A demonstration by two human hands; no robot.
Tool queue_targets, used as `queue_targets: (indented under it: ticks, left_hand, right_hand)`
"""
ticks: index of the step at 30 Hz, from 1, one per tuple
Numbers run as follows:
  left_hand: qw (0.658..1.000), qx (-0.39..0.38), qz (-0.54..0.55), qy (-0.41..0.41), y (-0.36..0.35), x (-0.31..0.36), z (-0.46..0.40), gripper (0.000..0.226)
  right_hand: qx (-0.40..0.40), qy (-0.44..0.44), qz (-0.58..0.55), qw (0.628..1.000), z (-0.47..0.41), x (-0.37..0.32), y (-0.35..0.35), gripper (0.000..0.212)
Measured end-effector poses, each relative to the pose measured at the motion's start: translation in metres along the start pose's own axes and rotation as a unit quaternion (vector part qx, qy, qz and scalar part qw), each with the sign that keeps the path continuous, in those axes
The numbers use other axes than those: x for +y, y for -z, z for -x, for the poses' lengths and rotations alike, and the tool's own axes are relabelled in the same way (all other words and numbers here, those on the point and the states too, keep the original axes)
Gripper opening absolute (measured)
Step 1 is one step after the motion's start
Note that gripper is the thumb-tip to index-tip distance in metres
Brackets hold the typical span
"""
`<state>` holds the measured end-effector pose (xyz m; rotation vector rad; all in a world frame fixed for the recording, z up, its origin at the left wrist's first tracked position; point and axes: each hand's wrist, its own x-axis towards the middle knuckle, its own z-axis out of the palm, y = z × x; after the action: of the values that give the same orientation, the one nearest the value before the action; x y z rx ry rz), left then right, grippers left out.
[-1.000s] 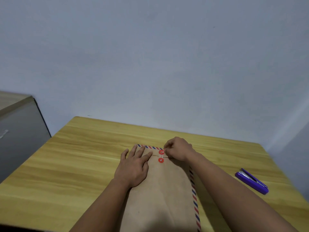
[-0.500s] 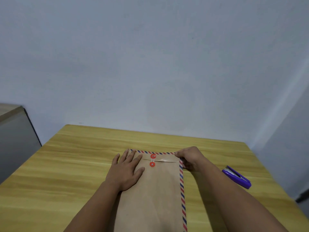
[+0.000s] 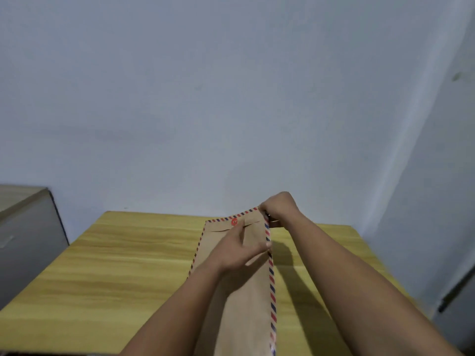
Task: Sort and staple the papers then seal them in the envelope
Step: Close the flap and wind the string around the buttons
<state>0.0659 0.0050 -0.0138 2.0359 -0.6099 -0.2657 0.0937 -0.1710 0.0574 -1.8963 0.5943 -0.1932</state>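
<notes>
The brown envelope (image 3: 246, 291), flap folded down, is lying lengthwise on the wooden table (image 3: 123, 265), its far right corner lifting. The right hand (image 3: 279, 208) is pinching that corner with closed fingers, probably to raise it. The left hand (image 3: 240, 249) is lying across the face, fingers curling over the striped right edge, seemingly steadying it. One red button (image 3: 234, 222) is showing.

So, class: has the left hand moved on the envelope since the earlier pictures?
Yes. The left hand has crossed the envelope from its left side to the striped right edge, with its fingers there now, below the red button.
</notes>
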Motion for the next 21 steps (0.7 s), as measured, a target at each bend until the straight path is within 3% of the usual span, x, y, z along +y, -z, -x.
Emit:
queue_targets:
  ticks: [4, 9, 13, 16, 21]
  left_hand:
    - [0.999, 0.044, -0.008, -0.020, -0.007, 0.036, 0.003, 0.121]
    - [0.978, 0.182, -0.087, -0.054, 0.000, 0.067, 0.018, 0.087]
    - [0.959, 0.262, -0.087, -0.063, 0.030, 0.070, 0.023, 0.052]
    - [0.953, 0.280, -0.080, -0.084, 0.059, 0.070, 0.022, 0.037]
    - [0.961, 0.237, 0.030, -0.137, 0.104, 0.084, 0.028, 0.045]
  right_hand:
    - [-0.020, 0.062, -0.044, 0.997, 0.036, -0.041, 0.010, 0.019]
    - [-0.045, 0.132, -0.122, 0.983, 0.072, -0.065, 0.023, 0.010]
    - [-0.044, 0.191, -0.150, 0.969, 0.081, -0.066, 0.036, 0.023]
    - [0.011, 0.246, -0.102, 0.964, 0.073, -0.054, 0.042, 0.020]
    - [0.059, 0.264, 0.020, 0.962, 0.056, -0.023, 0.050, 0.044]
